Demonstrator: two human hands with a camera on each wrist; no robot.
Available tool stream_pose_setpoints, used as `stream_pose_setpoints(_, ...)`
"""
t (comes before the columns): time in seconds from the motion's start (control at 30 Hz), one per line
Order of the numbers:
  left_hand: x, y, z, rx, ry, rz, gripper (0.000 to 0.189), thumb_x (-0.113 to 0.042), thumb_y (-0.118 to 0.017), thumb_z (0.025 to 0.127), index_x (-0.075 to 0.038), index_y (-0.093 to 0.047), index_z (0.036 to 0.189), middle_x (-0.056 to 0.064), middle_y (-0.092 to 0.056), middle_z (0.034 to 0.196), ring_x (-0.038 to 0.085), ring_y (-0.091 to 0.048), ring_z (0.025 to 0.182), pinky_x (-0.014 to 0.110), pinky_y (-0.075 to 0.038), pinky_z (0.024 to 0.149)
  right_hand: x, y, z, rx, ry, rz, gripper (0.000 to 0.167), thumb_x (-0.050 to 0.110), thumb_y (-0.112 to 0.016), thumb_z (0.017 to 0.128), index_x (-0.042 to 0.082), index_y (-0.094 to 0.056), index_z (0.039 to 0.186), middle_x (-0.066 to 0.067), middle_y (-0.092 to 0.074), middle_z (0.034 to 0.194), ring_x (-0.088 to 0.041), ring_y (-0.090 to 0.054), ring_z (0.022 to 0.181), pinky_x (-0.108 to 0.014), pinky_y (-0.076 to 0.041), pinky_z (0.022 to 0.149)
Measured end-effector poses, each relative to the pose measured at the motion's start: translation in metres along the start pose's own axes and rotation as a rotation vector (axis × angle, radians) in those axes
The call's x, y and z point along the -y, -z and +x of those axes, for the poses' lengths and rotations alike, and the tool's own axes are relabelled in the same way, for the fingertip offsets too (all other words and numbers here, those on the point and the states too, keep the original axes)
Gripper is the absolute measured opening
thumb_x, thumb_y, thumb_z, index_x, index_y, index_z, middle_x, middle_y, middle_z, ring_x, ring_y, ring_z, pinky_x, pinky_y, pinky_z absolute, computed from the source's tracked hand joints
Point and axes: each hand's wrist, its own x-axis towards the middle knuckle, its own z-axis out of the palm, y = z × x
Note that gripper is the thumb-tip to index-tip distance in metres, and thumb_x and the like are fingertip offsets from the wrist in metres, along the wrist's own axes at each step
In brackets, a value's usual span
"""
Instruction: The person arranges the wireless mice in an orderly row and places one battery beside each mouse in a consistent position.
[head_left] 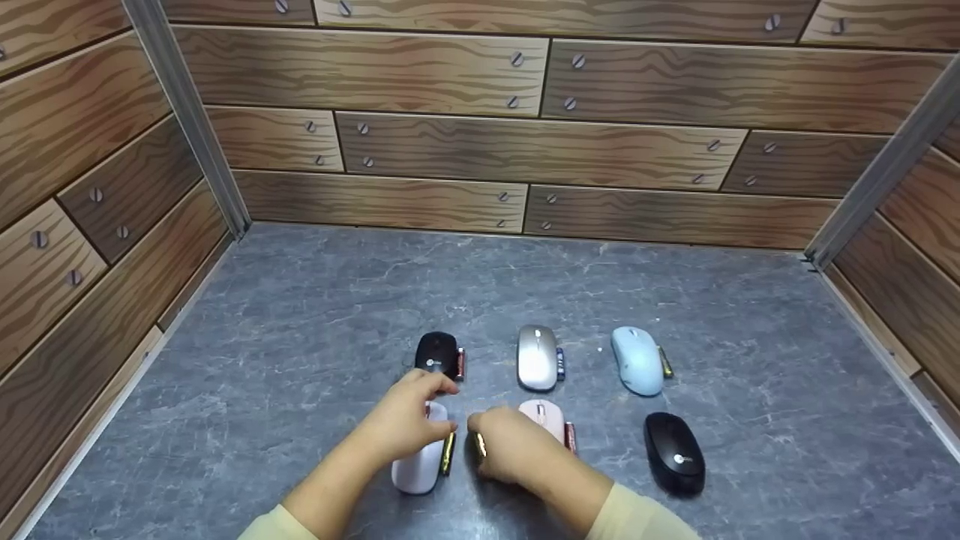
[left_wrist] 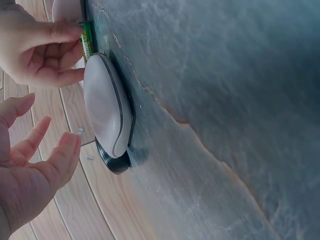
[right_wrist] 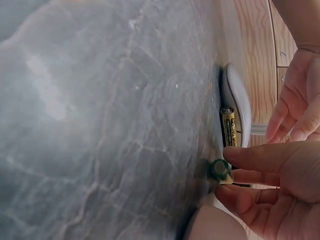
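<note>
My left hand (head_left: 405, 421) hovers over the white mouse (head_left: 417, 474), thumb and fingers spread with nothing between them. A gold-and-black battery (head_left: 448, 454) lies along that mouse's right side. Between the white mouse and the pink mouse (head_left: 544, 417), my right hand (head_left: 519, 444) pinches a green-and-gold battery (right_wrist: 220, 170) between thumb and fingers, low over the tabletop. In the left wrist view this battery (left_wrist: 87, 40) stands just past the end of the white mouse. My right hand partly covers the pink mouse in the head view.
Behind are a black mouse (head_left: 435, 351) with a red battery (head_left: 460, 364), a silver mouse (head_left: 537, 358) with a blue battery (head_left: 560, 364), and a light blue mouse (head_left: 637, 361) with a gold battery (head_left: 665, 363). A red battery (head_left: 571, 437) flanks the pink mouse. Another black mouse (head_left: 675, 454) sits at right.
</note>
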Motion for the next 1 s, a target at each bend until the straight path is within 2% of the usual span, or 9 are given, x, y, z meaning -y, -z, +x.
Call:
stream_pose_setpoints(0.17,-0.002,0.0,0.0,-0.01,-0.012,0.006,0.034,-0.01,-0.074,0.07,-0.007,-0.059,0.101,0.011,-0.053,0.102,0.031,-0.056,0.095,0.04,-0.049,0.078,0.003,-0.003,-0.005,0.024,0.006,-0.035,0.026,0.006,-0.074,0.057,0.012,-0.052,0.07,-0.001,-0.054,0.064,-0.02,-0.056,0.063,-0.033,-0.046,0.057)
stream_pose_setpoints(0.43,-0.004,-0.002,0.002,0.0,-0.007,0.016,0.034,-0.01,-0.073,0.071,-0.008,-0.059,0.102,0.011,-0.053,0.104,0.029,-0.055,0.096,0.041,-0.048,0.079,0.003,-0.008,-0.006,0.002,-0.028,-0.043,0.023,0.003,-0.07,0.062,0.009,-0.052,0.076,-0.004,-0.053,0.066,-0.021,-0.055,0.062,-0.033,-0.047,0.057)
stream_pose_setpoints(0.77,-0.009,-0.004,0.005,0.029,0.002,0.04,0.035,-0.014,-0.072,0.072,-0.008,-0.059,0.105,0.01,-0.054,0.105,0.028,-0.055,0.096,0.038,-0.049,0.078,-0.005,-0.002,-0.01,-0.024,-0.017,0.029,0.028,0.003,-0.069,0.058,0.01,-0.048,0.076,-0.001,-0.051,0.067,-0.018,-0.053,0.06,-0.033,-0.046,0.057)
stream_pose_setpoints(1.0,-0.015,-0.006,0.009,0.042,0.023,0.045,0.034,-0.015,-0.073,0.073,-0.012,-0.059,0.103,0.011,-0.054,0.106,0.029,-0.056,0.097,0.04,-0.048,0.077,-0.02,0.016,-0.017,-0.018,-0.014,0.181,0.027,0.002,-0.07,0.06,0.009,-0.05,0.077,0.005,-0.048,0.063,-0.011,-0.046,0.056,-0.027,-0.041,0.05)
